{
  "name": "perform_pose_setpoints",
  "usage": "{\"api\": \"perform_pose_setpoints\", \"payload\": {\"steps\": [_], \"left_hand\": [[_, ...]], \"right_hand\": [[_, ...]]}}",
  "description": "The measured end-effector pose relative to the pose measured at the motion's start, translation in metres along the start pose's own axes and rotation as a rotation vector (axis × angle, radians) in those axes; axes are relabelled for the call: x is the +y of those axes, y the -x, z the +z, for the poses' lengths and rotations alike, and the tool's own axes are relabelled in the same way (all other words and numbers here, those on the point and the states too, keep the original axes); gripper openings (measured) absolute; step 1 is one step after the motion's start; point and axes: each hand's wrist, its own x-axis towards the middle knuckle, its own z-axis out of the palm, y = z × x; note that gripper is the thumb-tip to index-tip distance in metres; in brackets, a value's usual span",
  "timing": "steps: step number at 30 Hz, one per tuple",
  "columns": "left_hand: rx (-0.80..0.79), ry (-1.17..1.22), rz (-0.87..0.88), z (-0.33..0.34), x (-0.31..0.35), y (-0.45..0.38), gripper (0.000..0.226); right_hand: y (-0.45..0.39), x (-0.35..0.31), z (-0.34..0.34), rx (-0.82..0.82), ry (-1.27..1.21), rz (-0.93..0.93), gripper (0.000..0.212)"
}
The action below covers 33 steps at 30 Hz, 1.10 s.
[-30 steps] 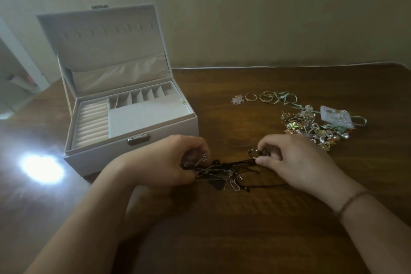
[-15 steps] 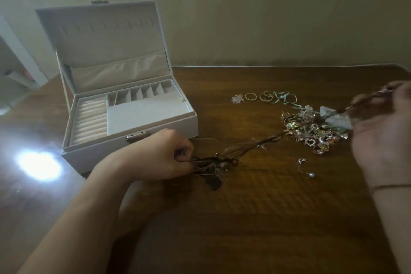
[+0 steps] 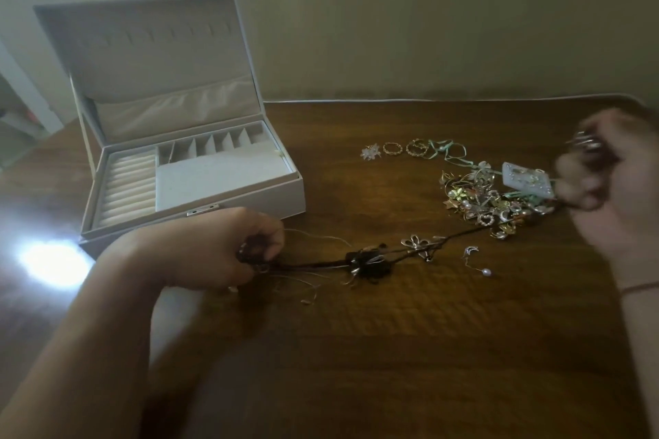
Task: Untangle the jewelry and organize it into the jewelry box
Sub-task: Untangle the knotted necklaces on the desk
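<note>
Wooden bench (image 3: 356,349), centre frame: dark cord necklace (image 3: 367,262) stretched taut. Left hand (image 3: 214,253) fingers pinch its near end; right hand (image 3: 602,171), blurred, fingers curled round the far end. Jewelry heap (image 3: 488,203) centre right. Open white jewelry box (image 3: 185,171) upper left.

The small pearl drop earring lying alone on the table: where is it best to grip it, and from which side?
Pinch the pearl drop earring at its curved top part, coming from above. It lies flat and apart from the taut dark cord, and its thin stem toward the pearl looks harder to pinch.
</note>
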Motion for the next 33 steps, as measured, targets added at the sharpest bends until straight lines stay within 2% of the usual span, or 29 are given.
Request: {"api": "perform_pose_setpoints", "payload": {"steps": [1,2,4,5,7,9,11,12,14,16,19,21,23,28,31,33], "left_hand": [[-0.019,-0.009,-0.019,-0.001,0.0,0.002,0.038],[-0.046,-0.009,-0.034,-0.002,0.0,0.003,0.038],[-0.107,0.018,-0.055,-0.005,0.002,0.008,0.035],[-0.131,0.034,-0.062,-0.006,0.004,0.01,0.033],[-0.14,0.076,-0.07,-0.007,0.009,0.012,0.025],[-0.133,0.08,-0.08,-0.007,0.014,0.011,0.016],[-0.152,0.001,-0.07,-0.004,0.017,0.01,0.012],[-0.162,-0.037,-0.067,-0.003,0.018,0.01,0.012],[-0.152,-0.11,-0.077,-0.002,0.018,0.009,0.013],[-0.047,-0.209,-0.078,0.003,0.018,0.005,0.013],[0.26,-0.335,-0.005,0.019,0.027,-0.011,0.017],[0.37,-0.291,0.06,0.03,0.038,-0.021,0.019],[0.327,-0.224,0.094,0.038,0.047,-0.027,0.023],[0.158,-0.106,0.113,0.042,0.049,-0.033,0.03],[0.108,0.02,0.088,0.035,0.04,-0.028,0.029],[0.082,0.011,0.067,0.028,0.034,-0.023,0.03]], "right_hand": [[0.019,0.007,0.01,-0.2,0.055,-0.007,0.026],[0.015,0.015,0.016,-0.238,0.124,0.031,0.032],[0.02,0.019,0.023,-0.469,0.342,0.111,0.052],[0.023,0.016,0.026,-0.617,0.456,0.128,0.055],[0.027,0.01,0.037,-0.877,0.632,0.198,0.039],[0.037,0.017,0.047,-1.096,0.701,0.251,0.016],[0.038,0.019,0.05,-1.169,0.86,0.238,0.007],[0.038,0.018,0.051,-1.188,0.927,0.258,0.012],[0.037,0.01,0.046,-1.136,0.936,0.297,0.023],[0.033,0.003,0.034,-0.89,0.87,0.208,0.023],[0.016,0.007,0.014,-0.434,0.82,0.005,0.01],[0.009,0.018,0.011,-0.317,1.007,0.003,0.019],[0.008,0.028,0.014,-0.374,1.236,0.03,0.028],[0.015,0.04,0.033,-0.585,1.371,0.168,0.018],[0.01,0.043,0.029,-0.551,1.395,0.206,0.014],[0.005,0.043,0.019,-0.512,1.415,0.228,0.016]]}}
